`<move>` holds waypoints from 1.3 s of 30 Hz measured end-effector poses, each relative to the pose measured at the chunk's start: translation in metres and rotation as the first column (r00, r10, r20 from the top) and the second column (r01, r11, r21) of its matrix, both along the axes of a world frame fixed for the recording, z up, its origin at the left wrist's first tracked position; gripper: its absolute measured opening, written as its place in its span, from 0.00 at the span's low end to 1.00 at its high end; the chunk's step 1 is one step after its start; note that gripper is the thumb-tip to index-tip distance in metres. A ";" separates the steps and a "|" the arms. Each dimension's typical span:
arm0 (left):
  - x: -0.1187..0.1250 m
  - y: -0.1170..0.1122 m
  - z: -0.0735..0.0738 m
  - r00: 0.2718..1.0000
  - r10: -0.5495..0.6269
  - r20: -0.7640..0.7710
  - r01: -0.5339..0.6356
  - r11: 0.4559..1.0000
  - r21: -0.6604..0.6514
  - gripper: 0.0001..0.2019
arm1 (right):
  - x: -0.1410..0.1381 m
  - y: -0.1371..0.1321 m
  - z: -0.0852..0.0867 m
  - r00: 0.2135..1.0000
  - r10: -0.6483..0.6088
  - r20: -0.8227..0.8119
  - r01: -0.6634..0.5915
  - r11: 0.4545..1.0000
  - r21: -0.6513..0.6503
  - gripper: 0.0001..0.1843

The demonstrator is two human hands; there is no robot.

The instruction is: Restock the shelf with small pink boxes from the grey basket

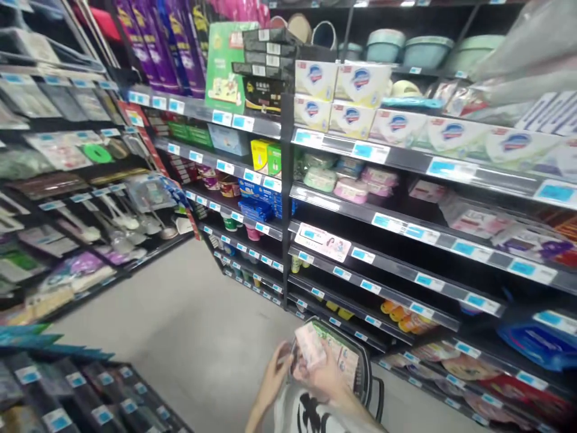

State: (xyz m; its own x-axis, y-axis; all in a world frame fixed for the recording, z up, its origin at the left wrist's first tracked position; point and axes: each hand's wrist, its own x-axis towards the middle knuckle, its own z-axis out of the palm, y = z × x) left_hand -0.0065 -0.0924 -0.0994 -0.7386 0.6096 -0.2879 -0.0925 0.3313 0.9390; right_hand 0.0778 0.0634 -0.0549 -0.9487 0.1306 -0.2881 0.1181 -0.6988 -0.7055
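Observation:
Low in the frame, my left hand [273, 376] and my right hand [325, 379] both close around a small pink wrapped packet [309, 346]. I hold it just above a black shopping basket [366, 373] that contains more flat packets. A white bag with black print [306, 412] hangs below my wrists. The fingers are blurred but curled onto the packet.
Black store shelves [406, 234] with blue price tags run along the right, stocked with white soap boxes [360, 84], pink packs and bottles. Kitchen utensils hang on the left rack [112, 216]. A low shelf [90, 385] stands at the bottom left. Grey floor [189, 325] forms the aisle.

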 end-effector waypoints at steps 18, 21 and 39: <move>0.044 -0.008 0.166 0.695 0.258 -0.671 0.095 0.892 0.442 0.21 | -0.001 -0.030 0.120 0.985 -0.103 -0.135 0.074 0.976 -0.205 0.39; 0.047 -0.010 0.163 0.712 0.286 -0.641 0.027 0.902 0.432 0.21 | -0.004 -0.031 0.124 0.985 -0.075 -0.157 0.055 0.990 -0.130 0.37; 0.044 0.001 0.165 0.791 0.258 0.555 -0.593 0.549 0.589 0.24 | -0.007 -0.038 0.164 0.891 -0.040 -0.453 0.444 -0.131 0.886 0.30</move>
